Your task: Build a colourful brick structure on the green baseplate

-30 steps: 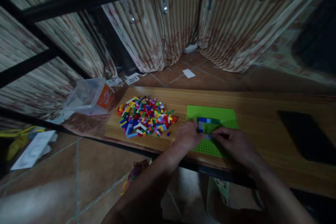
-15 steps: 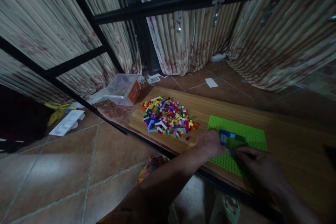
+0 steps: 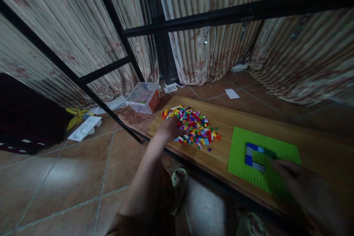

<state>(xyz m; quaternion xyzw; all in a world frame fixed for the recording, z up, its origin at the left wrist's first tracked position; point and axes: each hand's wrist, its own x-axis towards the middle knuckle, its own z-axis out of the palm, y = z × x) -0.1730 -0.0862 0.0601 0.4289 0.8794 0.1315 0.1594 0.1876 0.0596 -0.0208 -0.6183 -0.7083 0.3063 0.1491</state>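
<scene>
My left hand is over the near left part of a pile of colourful toy bricks, thumb apart from the fingers; nothing shows in it. A green studded baseplate lies farther right. Blue, grey and dark green bricks are joined on it in a shape open toward the right, with a pale brick along its near side. Beside the dark green end, my right hand is low over the plate, thumb and fingertips together. Whatever lies between them is too dark to make out.
Everything sits on a long wooden board with a dark frame edge. A clear plastic box with an orange label stands at its far left end. Black metal bars cross in front of curtains. My slippered feet are below the near edge.
My left hand has left the baseplate and moved left to the brick pile, uncovering the joined bricks. My right hand stays by the plate. The view has shifted.
</scene>
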